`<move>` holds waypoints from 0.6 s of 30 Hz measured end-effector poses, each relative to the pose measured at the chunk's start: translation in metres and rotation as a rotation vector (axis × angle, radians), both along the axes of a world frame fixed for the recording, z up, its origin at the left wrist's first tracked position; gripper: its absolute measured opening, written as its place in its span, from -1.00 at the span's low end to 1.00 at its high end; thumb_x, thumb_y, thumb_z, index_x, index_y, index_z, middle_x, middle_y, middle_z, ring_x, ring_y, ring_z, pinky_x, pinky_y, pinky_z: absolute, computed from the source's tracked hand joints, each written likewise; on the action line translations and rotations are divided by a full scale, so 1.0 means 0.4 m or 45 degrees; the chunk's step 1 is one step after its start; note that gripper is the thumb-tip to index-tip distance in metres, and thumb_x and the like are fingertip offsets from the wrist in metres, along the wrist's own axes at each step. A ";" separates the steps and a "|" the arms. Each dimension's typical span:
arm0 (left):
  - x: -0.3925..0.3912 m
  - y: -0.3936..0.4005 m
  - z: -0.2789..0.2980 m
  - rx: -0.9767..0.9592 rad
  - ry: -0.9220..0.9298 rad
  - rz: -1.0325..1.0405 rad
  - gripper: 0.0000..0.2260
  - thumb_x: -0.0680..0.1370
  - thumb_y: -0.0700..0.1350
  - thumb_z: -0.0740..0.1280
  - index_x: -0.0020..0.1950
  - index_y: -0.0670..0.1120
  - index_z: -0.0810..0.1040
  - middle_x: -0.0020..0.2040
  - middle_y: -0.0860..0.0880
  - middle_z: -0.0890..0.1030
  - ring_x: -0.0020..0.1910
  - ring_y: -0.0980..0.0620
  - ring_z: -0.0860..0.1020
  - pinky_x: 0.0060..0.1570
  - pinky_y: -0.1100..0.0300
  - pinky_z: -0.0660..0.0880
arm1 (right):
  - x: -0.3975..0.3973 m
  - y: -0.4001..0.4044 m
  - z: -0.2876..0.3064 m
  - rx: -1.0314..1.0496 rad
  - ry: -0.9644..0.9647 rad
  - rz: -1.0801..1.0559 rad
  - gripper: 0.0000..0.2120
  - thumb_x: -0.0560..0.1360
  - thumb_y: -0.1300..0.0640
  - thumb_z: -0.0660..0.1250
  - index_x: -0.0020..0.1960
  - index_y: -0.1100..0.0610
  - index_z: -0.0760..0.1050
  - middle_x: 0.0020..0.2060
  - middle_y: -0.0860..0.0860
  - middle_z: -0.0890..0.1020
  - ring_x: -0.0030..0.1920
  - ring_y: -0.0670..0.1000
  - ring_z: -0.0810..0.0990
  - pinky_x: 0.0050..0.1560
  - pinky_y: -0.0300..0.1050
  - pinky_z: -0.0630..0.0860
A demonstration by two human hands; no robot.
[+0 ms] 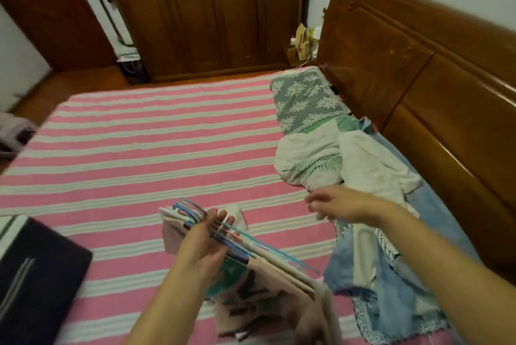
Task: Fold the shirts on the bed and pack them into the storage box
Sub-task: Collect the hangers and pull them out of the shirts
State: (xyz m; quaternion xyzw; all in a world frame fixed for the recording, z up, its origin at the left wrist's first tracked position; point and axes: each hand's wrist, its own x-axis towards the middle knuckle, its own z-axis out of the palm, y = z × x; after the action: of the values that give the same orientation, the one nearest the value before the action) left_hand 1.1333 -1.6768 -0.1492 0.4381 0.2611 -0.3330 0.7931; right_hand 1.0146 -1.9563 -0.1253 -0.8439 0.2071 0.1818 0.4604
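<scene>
Pink-striped bed (145,149) carries crumpled bedding (329,154) and a pillow (304,98).

**Item count, bedroom scene**

Hands in view: two, left hand (205,244) and right hand (336,203). Bed (139,132): one. Bundle of hangered shirts (265,274): one; individual shirts and hangers too overlapped to count. Loose bedding heap (360,177): one. Dark storage box (36,274): one. Wardrobe (201,12): one.

Pale shirts (268,286) hung bunched on blue hangers (223,230) above the bed; a dark box (36,274) lay left.
</scene>
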 end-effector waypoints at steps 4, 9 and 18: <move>-0.032 0.094 -0.032 -0.025 -0.038 0.021 -0.93 0.67 -0.21 0.27 0.05 -0.15 0.54 0.07 -0.13 0.65 0.06 -0.18 0.66 0.17 -0.18 0.57 | -0.035 0.264 -0.126 0.169 0.103 0.281 -0.58 0.58 -0.14 0.34 0.39 -0.05 0.48 0.25 -0.13 0.60 0.25 -0.15 0.56 0.35 -0.16 0.45; -0.073 0.204 -0.089 0.087 -0.151 0.057 -0.80 0.62 -0.40 0.20 0.13 -0.20 0.54 0.08 -0.18 0.64 -0.15 -0.16 0.73 -0.08 -0.12 0.65 | -0.085 0.421 -0.213 0.016 -0.047 0.115 -0.77 0.53 -0.02 0.42 0.18 -0.07 0.62 0.04 -0.13 0.68 0.04 -0.14 0.62 0.17 -0.15 0.53; -0.105 0.302 -0.068 0.378 -0.333 -0.089 -0.89 0.61 -0.37 0.29 0.10 -0.25 0.56 -0.03 -0.19 0.68 -0.22 -0.22 0.72 -0.32 -0.01 0.67 | -0.097 0.487 -0.218 -0.166 -0.363 -0.031 -0.79 0.53 0.21 0.41 0.02 -0.09 0.60 -0.15 -0.16 0.56 -0.14 -0.15 0.52 -0.09 -0.15 0.47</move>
State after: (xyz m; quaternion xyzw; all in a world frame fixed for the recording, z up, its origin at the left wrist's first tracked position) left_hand 1.0912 -1.5559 -0.1765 0.5984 0.1867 -0.2585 0.7350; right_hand 0.9760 -1.7616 -0.2125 -0.8866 0.1613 0.0406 0.4315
